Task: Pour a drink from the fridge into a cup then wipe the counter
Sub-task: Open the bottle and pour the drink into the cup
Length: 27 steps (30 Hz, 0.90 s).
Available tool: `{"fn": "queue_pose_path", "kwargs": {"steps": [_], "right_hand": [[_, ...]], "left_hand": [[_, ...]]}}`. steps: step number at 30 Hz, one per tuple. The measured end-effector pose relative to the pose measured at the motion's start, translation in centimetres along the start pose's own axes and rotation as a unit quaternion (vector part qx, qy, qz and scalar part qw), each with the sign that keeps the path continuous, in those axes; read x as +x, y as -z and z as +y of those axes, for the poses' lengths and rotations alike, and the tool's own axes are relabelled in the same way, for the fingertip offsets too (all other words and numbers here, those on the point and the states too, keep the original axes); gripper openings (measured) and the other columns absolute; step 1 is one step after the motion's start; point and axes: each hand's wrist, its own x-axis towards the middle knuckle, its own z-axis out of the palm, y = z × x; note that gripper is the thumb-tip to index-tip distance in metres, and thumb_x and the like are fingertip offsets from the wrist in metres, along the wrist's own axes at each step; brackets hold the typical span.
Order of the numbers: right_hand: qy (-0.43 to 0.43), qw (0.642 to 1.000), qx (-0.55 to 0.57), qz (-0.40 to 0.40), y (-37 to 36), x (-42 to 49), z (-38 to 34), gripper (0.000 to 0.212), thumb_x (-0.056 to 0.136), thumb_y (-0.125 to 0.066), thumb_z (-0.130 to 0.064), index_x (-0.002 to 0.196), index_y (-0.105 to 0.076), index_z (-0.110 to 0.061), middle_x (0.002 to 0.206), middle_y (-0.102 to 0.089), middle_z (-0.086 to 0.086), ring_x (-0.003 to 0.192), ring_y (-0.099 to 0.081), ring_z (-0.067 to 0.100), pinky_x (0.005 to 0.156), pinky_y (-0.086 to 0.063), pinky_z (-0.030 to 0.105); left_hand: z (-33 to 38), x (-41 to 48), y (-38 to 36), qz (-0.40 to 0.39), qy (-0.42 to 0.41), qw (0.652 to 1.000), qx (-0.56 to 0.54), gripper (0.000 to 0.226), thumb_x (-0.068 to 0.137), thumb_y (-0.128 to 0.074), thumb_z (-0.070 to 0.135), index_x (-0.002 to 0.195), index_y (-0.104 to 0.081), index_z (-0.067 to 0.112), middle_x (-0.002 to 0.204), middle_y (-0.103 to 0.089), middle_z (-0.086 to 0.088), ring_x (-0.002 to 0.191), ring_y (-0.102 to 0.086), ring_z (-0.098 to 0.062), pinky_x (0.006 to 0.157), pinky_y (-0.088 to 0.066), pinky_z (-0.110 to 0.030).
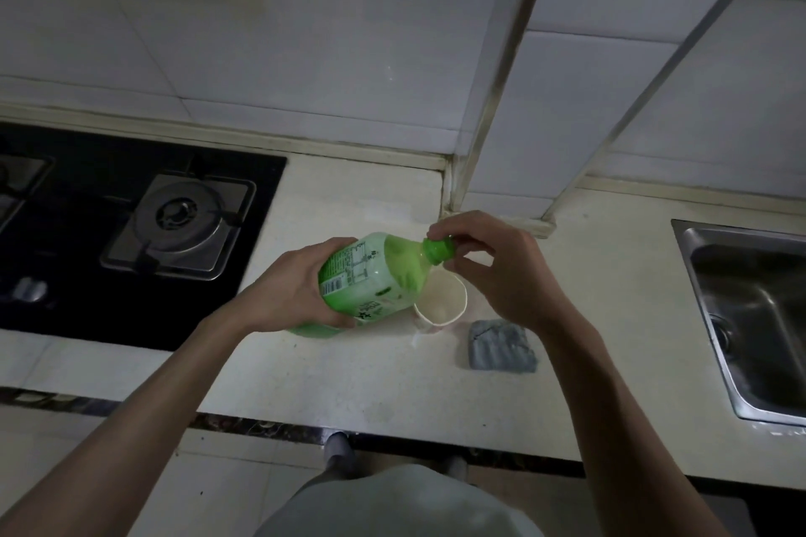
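Observation:
A green plastic drink bottle (370,279) is tilted to the right above the pale counter (349,371). My left hand (296,288) grips its body. My right hand (493,270) pinches the green cap (438,249) at the bottle's neck with thumb and fingers. Under the neck stands a white paper cup (442,305), upright, with nothing visible in it. A grey folded cloth (501,345) lies on the counter just right of the cup.
A black gas hob (131,231) with a steel burner fills the counter's left. A steel sink (750,318) sits at the right. White tiled wall and a tiled column rise behind. The counter's front edge runs along the bottom.

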Motion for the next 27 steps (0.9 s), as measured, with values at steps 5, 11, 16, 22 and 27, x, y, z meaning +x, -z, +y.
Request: {"fn": "queue_pose_path", "kwargs": {"steps": [5, 11, 16, 22, 27], "right_hand": [[0.038, 0.999, 0.011, -0.015, 1.1, 0.6, -1.7, 0.040, 0.080, -0.071, 0.002, 0.113, -0.068, -0.022, 0.112, -0.068, -0.009, 0.094, -0.066, 0.006, 0.085, -0.055, 0.023], [-0.033, 0.999, -0.005, -0.015, 2.1, 1.1, -3.4, 0.033, 0.075, -0.073, -0.036, 0.105, -0.070, -0.022, 0.085, -0.068, -0.009, 0.073, -0.065, 0.011, 0.070, -0.058, 0.028], [-0.081, 0.989, -0.107, 0.069, 0.8, 2.1, -3.9, 0.055, 0.083, -0.055, -0.060, 0.062, -0.065, -0.010, 0.050, -0.059, 0.003, 0.043, -0.053, 0.020, 0.049, -0.047, 0.029], [-0.133, 0.976, -0.142, 0.103, 0.0, 2.5, -4.5, 0.089, 0.088, -0.020, -0.075, 0.050, -0.063, -0.007, 0.042, -0.058, 0.004, 0.038, -0.055, 0.017, 0.053, -0.052, 0.032], [-0.110, 0.993, 0.009, 0.044, 0.7, 2.1, -3.7, 0.047, 0.100, -0.033, -0.049, 0.118, -0.065, -0.019, 0.097, -0.069, 0.000, 0.071, -0.066, 0.009, 0.058, -0.055, 0.029]], "left_hand": [[0.8, -0.8, 1.3, -0.037, 0.021, 0.998, -0.051, 0.088, 0.054, -0.096, 0.021, 0.128, -0.052, 0.039, 0.110, -0.066, 0.021, 0.102, -0.061, 0.008, 0.080, -0.053, -0.014], [1.8, -1.6, 1.3, -0.029, 0.010, 0.995, -0.091, 0.086, 0.054, -0.096, 0.017, 0.127, -0.054, 0.036, 0.113, -0.066, 0.022, 0.106, -0.062, 0.003, 0.086, -0.056, -0.022], [2.8, -1.8, 0.7, 0.043, -0.007, 0.997, -0.070, 0.088, 0.054, -0.095, 0.021, 0.128, -0.052, 0.040, 0.108, -0.064, 0.025, 0.103, -0.059, 0.008, 0.083, -0.054, -0.018], [3.2, -2.2, 0.1, 0.101, -0.030, 0.993, -0.054, 0.087, 0.055, -0.095, 0.027, 0.129, -0.051, 0.035, 0.110, -0.063, 0.020, 0.104, -0.058, 0.001, 0.088, -0.053, -0.033], [2.5, -2.6, 0.3, 0.134, -0.017, 0.990, -0.048, 0.088, 0.054, -0.094, 0.031, 0.131, -0.051, 0.032, 0.110, -0.063, 0.018, 0.102, -0.059, 0.000, 0.087, -0.053, -0.033]]}}
